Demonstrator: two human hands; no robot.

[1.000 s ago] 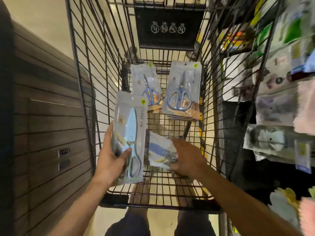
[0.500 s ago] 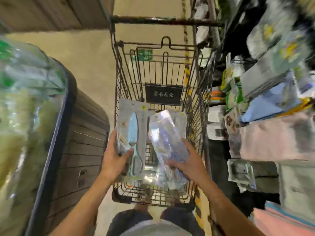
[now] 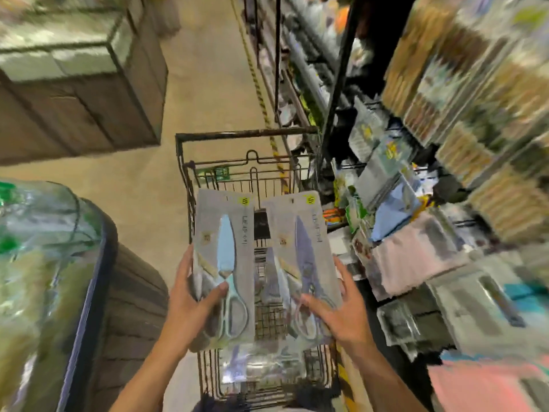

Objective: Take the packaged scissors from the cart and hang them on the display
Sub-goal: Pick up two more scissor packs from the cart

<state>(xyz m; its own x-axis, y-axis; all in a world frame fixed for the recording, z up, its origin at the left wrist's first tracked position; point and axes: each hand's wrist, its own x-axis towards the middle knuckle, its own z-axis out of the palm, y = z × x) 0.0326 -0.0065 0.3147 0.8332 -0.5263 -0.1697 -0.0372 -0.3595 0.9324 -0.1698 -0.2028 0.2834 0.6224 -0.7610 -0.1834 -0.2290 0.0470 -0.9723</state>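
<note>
Left hand, right hand each grip scissors pack.

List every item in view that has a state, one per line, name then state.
Left hand: grips the left scissors pack.
Right hand: grips the right scissors pack.
Left scissors pack: sealed, held upright above the cart.
Right scissors pack: sealed, held upright, not yet hung.
Cart: wire basket, more packs blurred at its bottom.
Display: stocked, blurred.
</note>
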